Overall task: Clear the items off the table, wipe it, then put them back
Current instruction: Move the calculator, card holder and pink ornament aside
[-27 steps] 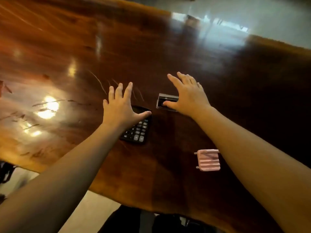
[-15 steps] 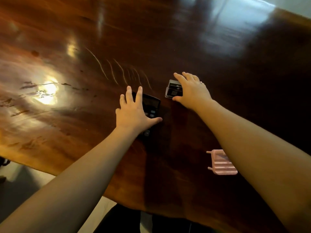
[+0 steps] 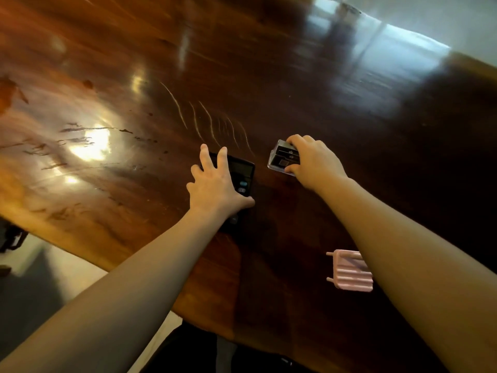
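A black calculator (image 3: 242, 173) lies on the glossy dark wooden table (image 3: 295, 84). My left hand (image 3: 215, 184) lies flat over its left side with fingers spread and thumb along its near part. To the right stands a small clear plastic box with dark contents (image 3: 282, 157). My right hand (image 3: 314, 162) grips this box, fingers over its far edge and thumb at its near corner. A pink ribbed soap dish (image 3: 347, 273) sits nearer to me, partly hidden by my right forearm.
The table's near edge (image 3: 107, 262) runs diagonally from the left down to the bottom middle, with pale floor beyond it. Scratch marks (image 3: 209, 125) and bright light reflections mark the wood. The far edge shows at the upper right.
My left hand slid farther onto the calculator, covering most of its keys. My right hand curled its fingers around the clear box. The view shifted slightly.
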A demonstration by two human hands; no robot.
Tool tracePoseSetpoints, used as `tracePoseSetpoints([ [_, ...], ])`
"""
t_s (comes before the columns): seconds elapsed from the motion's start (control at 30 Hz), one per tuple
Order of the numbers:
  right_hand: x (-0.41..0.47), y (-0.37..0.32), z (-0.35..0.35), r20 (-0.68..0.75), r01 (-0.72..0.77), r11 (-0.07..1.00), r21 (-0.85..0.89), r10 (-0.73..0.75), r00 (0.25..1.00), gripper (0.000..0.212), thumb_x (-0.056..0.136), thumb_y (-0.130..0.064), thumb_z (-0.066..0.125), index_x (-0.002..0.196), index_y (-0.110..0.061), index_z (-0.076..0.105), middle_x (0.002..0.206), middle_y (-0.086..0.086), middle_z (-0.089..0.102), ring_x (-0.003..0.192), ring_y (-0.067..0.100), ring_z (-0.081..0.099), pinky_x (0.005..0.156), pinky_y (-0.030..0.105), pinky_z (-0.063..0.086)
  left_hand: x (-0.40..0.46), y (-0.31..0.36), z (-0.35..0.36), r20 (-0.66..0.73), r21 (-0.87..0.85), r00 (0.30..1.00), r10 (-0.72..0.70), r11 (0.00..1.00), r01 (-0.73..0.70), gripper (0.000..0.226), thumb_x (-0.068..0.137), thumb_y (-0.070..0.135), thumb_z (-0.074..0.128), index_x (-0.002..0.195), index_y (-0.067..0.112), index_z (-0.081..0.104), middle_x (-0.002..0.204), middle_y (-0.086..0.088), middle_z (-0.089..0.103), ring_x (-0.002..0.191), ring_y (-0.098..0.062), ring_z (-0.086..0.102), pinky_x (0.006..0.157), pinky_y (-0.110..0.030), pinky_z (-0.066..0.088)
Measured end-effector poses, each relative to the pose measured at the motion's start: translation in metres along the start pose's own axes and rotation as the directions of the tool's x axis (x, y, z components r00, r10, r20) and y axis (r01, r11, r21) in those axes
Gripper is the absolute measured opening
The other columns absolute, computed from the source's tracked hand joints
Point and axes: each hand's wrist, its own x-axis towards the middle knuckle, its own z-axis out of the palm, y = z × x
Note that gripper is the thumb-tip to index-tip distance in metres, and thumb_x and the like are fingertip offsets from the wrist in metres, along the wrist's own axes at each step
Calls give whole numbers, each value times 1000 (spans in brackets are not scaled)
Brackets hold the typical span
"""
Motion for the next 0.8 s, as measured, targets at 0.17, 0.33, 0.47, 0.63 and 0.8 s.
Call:
tracePoseSetpoints([
  [0.17, -32, -26, -18, -37, 135, 991, -5, -135, 990, 62, 87, -22, 77, 140, -27, 45, 124, 1, 57, 112, 23, 53, 85, 41, 50, -38, -20, -31, -100, -13, 990, -97, 995, 97, 132, 51, 75, 82, 151, 35, 6, 164, -9, -1, 138, -47, 27, 96, -64, 44],
  [0.33, -57, -64, -32, -50, 280, 960, -9, -280, 959, 62, 89, -14, 70, 143, -27, 43, 126, 2, 56, 111, 23, 51, 79, 34, 43, -79, -53, -64, -166, -60, 962, -215, 976, 208, 129, 54, 76, 79, 152, 36, 6, 164, -9, 0, 138, -47, 27, 97, -63, 43],
  [0.47, -67, -110, -37, -46, 356, 933, -49, -358, 933, 62, 89, -12, 67, 144, -27, 42, 126, 3, 56, 110, 25, 51, 82, 38, 49, -96, -95, -90, -234, -92, 923, -305, 952, 291, 125, 53, 78, 76, 150, 33, 10, 163, -8, 3, 138, -47, 25, 98, -61, 44],
  [0.63, -59, -183, -31, -31, 399, 915, -61, -402, 915, 60, 89, -9, 66, 143, -26, 44, 126, 3, 56, 110, 25, 50, 83, 40, 49, -91, -166, -121, -296, -151, 876, -381, 924, 351, 124, 50, 80, 73, 148, 34, 12, 161, -7, 6, 135, -48, 29, 93, -61, 47],
  [0.8, -31, -275, -8, -4, 420, 905, -71, -422, 907, 62, 90, -11, 67, 144, -27, 43, 129, 3, 56, 113, 25, 50, 87, 43, 52, -66, -256, -154, -287, -194, 846, -449, 892, 408, 122, 53, 75, 75, 150, 31, 15, 161, -9, 6, 134, -49, 28, 93, -61, 45],
])
